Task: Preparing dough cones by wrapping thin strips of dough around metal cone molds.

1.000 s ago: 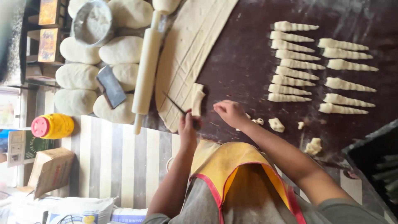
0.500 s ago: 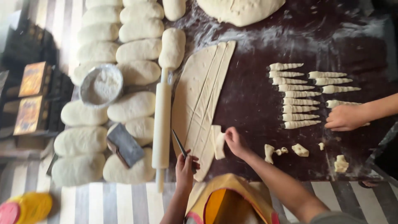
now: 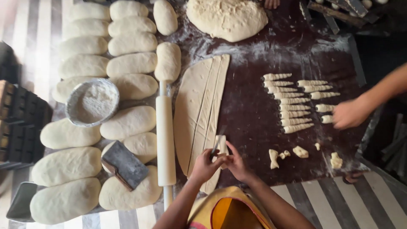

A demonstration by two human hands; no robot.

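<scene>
This is a bakery-style dough workroom, arranged around a dark, flour-dusted worktable (image 3: 254, 123). Left of a long white rolling pin (image 3: 165, 135) lying on that table sit many shaped dough loaves (image 3: 127, 123), a round tin of flour (image 3: 92, 101) and a metal dough scraper (image 3: 124, 164). Right of the pin lie a rolled dough sheet (image 3: 199, 106) cut into strips and rows of small rolled pastries (image 3: 292, 104), with a big mound of dough (image 3: 227, 18) at the table's far edge.
</scene>
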